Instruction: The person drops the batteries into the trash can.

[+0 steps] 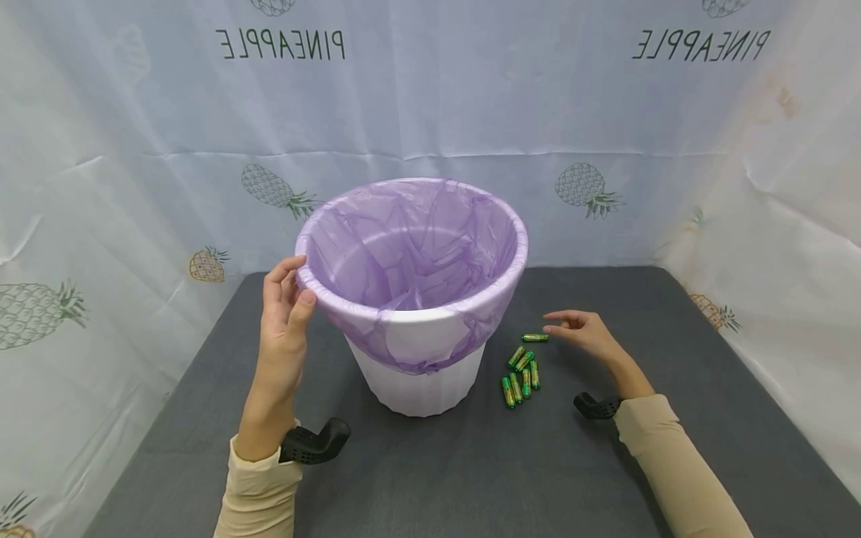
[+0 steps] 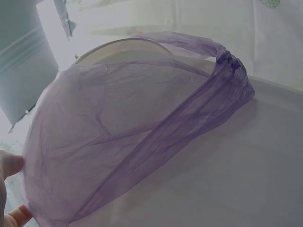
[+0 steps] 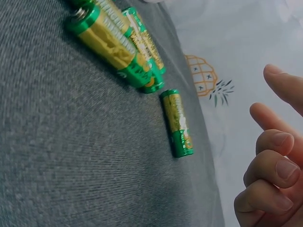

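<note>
- At the centre of the head view, on a dark grey table point(image 1: 430, 478), stands a white bin point(image 1: 418, 373) lined with a purple bag point(image 1: 410, 246) folded over its rim.
- Right of the bin's base, just below the middle of the frame, lie green and gold batteries. One single battery point(image 1: 534, 338) sits apart from a cluster of batteries point(image 1: 521, 376) lower down.
- The single battery lies crosswise, its long axis running left to right in the head view. It sits just left of the right hand's point(image 1: 584, 332) fingertips, near but apart from them.
- The right hand hovers with fingers loosely spread and partly bent, gripping nothing. In the right wrist view the single battery point(image 3: 178, 122) lies left of the fingertips point(image 3: 270, 170), with bare cloth between.
- The right hand is far nearer the batteries than the left.
- At mid-left of the head view, the left hand point(image 1: 282, 317) rests against the bin's rim, thumb on the bag. It may be pinching the plastic, though the left wrist view, filled by the bag point(image 2: 118, 142), shows only fingertips at its edge.
</note>
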A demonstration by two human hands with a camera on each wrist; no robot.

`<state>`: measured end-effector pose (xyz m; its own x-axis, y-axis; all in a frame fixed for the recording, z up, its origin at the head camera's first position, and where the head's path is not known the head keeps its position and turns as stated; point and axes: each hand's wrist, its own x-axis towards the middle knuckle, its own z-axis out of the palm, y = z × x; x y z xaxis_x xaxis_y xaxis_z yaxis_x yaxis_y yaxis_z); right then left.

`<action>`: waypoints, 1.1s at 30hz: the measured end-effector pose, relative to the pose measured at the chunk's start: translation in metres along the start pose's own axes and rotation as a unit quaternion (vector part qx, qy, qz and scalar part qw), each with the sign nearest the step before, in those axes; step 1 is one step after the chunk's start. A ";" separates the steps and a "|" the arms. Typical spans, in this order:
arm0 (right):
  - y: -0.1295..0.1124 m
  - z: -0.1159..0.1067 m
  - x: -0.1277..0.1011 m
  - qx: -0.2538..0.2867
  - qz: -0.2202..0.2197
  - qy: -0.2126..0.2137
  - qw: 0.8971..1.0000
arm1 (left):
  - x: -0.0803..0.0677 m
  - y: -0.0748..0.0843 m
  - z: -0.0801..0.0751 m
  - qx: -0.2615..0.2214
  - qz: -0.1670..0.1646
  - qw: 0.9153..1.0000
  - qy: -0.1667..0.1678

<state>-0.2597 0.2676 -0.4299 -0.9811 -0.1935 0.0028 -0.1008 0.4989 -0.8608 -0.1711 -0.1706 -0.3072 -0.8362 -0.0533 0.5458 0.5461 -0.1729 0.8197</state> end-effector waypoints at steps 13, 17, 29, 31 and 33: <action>0.012 0.000 0.010 -0.015 0.014 -0.019 1.000 | 0.000 0.001 0.001 0.003 -0.004 1.000 0.001; 0.017 0.000 0.013 -0.026 0.019 -0.022 0.999 | 0.000 -0.001 -0.001 0.005 -0.004 1.000 0.000; 0.028 -0.001 0.021 -0.046 0.080 -0.066 0.994 | -0.001 0.001 0.000 0.003 0.006 1.000 -0.013; 0.029 -0.001 0.022 -0.050 0.092 -0.076 0.992 | -0.001 0.000 0.000 0.002 0.007 1.000 -0.013; 0.031 -0.001 0.024 -0.054 0.100 -0.079 0.990 | -0.001 0.000 0.000 0.002 0.006 1.000 -0.009</action>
<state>-0.2863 0.2792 -0.4555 -0.9460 -0.2067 -0.2496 0.0680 0.6265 -0.7765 -0.1707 -0.1705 -0.3077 -0.8285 -0.0367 0.5588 0.5563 -0.1676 0.8139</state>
